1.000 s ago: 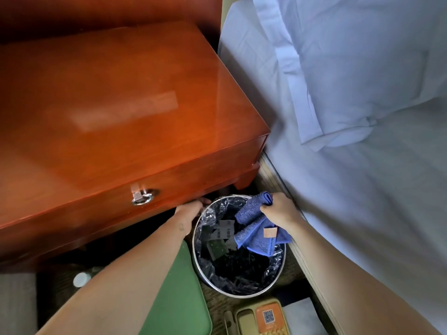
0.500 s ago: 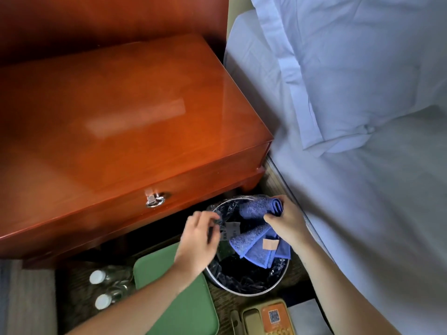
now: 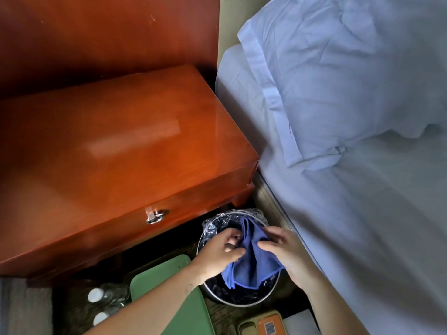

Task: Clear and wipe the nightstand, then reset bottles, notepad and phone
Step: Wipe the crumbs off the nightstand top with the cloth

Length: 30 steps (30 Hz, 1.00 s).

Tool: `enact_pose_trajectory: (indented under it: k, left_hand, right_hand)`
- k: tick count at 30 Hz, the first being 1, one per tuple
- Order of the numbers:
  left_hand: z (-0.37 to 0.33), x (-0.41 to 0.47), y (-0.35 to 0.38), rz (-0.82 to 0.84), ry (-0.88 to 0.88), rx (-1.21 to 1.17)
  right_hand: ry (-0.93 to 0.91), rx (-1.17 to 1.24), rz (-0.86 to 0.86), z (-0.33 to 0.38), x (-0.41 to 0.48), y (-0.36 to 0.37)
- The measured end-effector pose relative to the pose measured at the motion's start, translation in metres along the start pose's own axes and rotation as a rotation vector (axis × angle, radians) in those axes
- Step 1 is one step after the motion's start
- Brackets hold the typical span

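Observation:
Both my hands hold a blue cloth (image 3: 251, 264) over the lined waste bin (image 3: 210, 229) on the floor. My left hand (image 3: 221, 252) pinches the cloth's left side and my right hand (image 3: 283, 250) pinches its right side. The glossy red-brown nightstand (image 3: 116, 151) stands behind the bin with nothing on its top. Two clear bottles with white caps (image 3: 95, 294) lie on the floor at the lower left. A beige phone with an orange label (image 3: 262, 326) sits at the bottom edge, with a white pad (image 3: 300, 322) beside it.
A green tray (image 3: 164, 276) lies on the floor under my left forearm. The bed (image 3: 375, 226) with a white pillow (image 3: 338, 76) fills the right side, close to the bin. The nightstand drawer has a metal ring pull (image 3: 154, 216).
My left hand left the bin's rim and took hold of the cloth. The cloth is now spread between both hands. My view tilted up, showing more of the nightstand and wall.

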<state>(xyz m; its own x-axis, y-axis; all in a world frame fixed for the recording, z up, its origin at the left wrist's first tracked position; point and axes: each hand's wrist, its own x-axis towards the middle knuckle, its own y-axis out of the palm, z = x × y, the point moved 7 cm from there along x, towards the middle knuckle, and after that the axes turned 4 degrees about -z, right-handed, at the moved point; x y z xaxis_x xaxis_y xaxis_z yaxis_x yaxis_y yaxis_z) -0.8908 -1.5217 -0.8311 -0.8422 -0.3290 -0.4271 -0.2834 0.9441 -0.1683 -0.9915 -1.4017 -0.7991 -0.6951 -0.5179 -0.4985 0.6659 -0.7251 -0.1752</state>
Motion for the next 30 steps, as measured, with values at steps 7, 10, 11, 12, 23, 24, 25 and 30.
enact_pose_trajectory:
  k: [7,10,11,12,23,24,25,30]
  left_hand:
    - [-0.024,-0.016,-0.013,0.064,0.09,0.217]
    - [-0.055,-0.033,-0.017,0.117,0.145,0.267]
    - [-0.066,-0.037,-0.019,0.118,0.167,0.238]
    - [-0.079,-0.043,-0.022,0.118,0.19,0.186]
    - [-0.189,-0.137,-0.13,-0.361,0.544,0.364]
    - [-0.193,-0.145,-0.14,-0.378,0.544,0.418]
    - [-0.195,-0.151,-0.15,-0.401,0.542,0.459]
    - [-0.189,-0.174,-0.21,-0.437,0.482,0.417]
  right_hand:
    - [-0.243,-0.399,-0.024,0.062,-0.005,-0.021]
    - [-0.351,-0.488,0.018,0.103,-0.018,-0.024]
    - [-0.382,-0.51,0.03,0.118,-0.024,-0.023]
    - [-0.408,-0.533,0.044,0.133,-0.031,-0.02]
    - [-0.697,-0.659,0.285,0.303,-0.141,0.04]
    - [-0.727,-0.67,0.294,0.315,-0.147,0.045]
    - [-0.753,-0.671,0.3,0.325,-0.15,0.049]
    - [-0.778,-0.605,0.309,0.37,-0.144,0.051]
